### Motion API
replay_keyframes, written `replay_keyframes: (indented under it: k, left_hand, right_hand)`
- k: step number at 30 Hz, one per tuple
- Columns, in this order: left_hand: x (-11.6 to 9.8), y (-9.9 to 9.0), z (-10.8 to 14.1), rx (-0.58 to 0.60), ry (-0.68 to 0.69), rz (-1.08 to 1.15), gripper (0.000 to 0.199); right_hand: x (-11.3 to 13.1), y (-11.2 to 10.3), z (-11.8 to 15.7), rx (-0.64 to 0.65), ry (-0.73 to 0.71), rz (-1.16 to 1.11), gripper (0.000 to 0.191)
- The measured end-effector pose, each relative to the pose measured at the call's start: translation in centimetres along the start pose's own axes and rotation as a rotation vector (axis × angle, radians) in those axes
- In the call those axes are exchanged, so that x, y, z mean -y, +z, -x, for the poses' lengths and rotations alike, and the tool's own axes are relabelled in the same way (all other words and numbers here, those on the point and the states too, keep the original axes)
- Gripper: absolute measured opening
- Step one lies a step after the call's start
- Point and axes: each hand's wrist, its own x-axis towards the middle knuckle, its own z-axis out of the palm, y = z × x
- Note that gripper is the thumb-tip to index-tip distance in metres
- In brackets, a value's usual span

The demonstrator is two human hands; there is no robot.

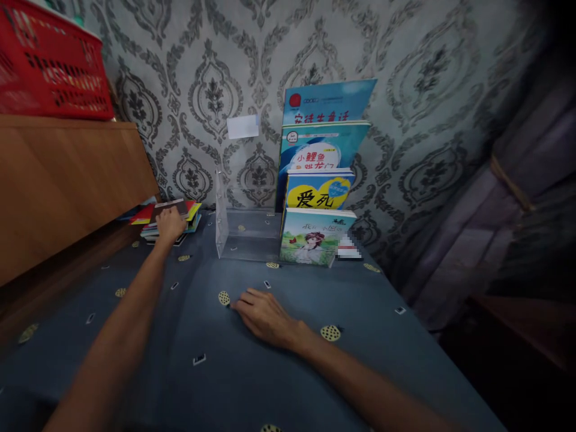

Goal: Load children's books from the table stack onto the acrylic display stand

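Observation:
My left hand (171, 223) reaches to a small stack of books (191, 223) beside the wooden cabinet. Its fingers are closed at the near edge of a dark-covered book (180, 207) on top; the thumb is mostly hidden. My right hand (266, 315) lies on the dark blue tablecloth, holding nothing, its fingers loosely bent and a little apart. Beyond it stands a clear plastic book rack (252, 246). Several books are upright in the rack's right part, stepped in height, with a green picture book (310, 240) in front and a tall blue book (330, 99) at the back.
A wooden cabinet (67, 180) borders the left side, with a red plastic basket (58, 72) on top. Patterned wallpaper (216, 90) closes off the back. A grey curtain (490, 228) hangs on the right, by a dark piece of furniture (517, 336).

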Motion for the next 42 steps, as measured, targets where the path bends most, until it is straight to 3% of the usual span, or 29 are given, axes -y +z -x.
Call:
replay_keyframes:
  k: [4, 10, 22, 34, 42]
  left_hand:
    - [2.3, 1.0, -0.6, 0.113, 0.038, -0.173, 0.045]
    - [2.8, 1.7, 0.0, 0.099, 0.177, -0.325, 0.05]
    - [1.5, 1.2, 2.1, 0.136, 0.207, -0.411, 0.054]
    - [-0.8, 2.0, 7.1, 0.199, 0.252, -0.493, 0.057]
    - [-1.8, 1.6, 10.2, 0.331, 0.285, -0.468, 0.048]
  right_hand:
    - [-0.4, 0.4, 0.2, -0.044, 0.004, -0.039, 0.017]
    - [-0.6, 0.5, 0.1, -0.046, 0.009, -0.076, 0.016]
    - [-0.7, 0.4, 0.1, -0.057, 0.006, -0.124, 0.015]
    - [-0.6, 0.3, 0.0, -0.068, 0.007, -0.148, 0.018]
    - [-0.7, 0.8, 0.1, -0.107, 0.01, -0.175, 0.018]
